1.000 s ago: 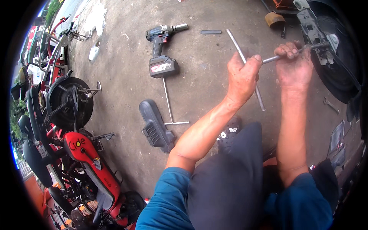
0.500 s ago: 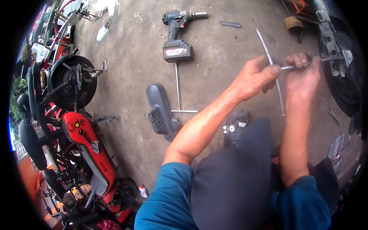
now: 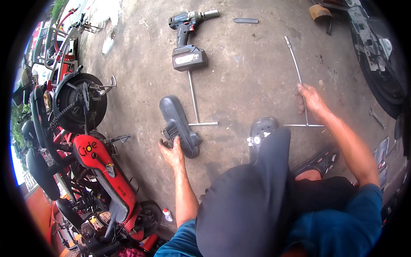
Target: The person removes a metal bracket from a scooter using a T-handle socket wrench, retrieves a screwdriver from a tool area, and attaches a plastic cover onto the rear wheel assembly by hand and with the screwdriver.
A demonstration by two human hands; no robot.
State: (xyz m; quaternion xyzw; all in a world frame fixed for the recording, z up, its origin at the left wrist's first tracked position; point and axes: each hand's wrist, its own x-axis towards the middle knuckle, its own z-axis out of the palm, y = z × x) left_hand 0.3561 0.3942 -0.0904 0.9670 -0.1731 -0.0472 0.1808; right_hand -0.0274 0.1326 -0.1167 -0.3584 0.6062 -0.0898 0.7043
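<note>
My left hand (image 3: 173, 155) is at the near left side of a dark grey moulded plastic cover (image 3: 177, 113) lying on the ground. Its thumb rests on the ribbed part and the fingers curl at the outer edge, gripping it. My right hand (image 3: 314, 103) has its fingers around the shaft of a T-handle socket wrench (image 3: 293, 55). The crossbar points toward me and the socket end points away, low over the concrete or on it. A second T-handle wrench (image 3: 192, 94) lies right of the cover, its far end at the battery of a cordless impact wrench (image 3: 183, 34).
Beyond lies a flat dark strip (image 3: 246, 20). On the left stands a red electric scooter (image 3: 100, 171) among other bikes. A scooter wheel (image 3: 376, 81) and a small spanner (image 3: 376, 118) are at right. My clog (image 3: 261, 132) is ahead of a dark cap (image 3: 239, 205) covering the lower middle.
Both hands have left the scooter part at far right. The left swung across to the plastic cover; the right came nearer with the T-handle wrench, its crossbar now toward me.
</note>
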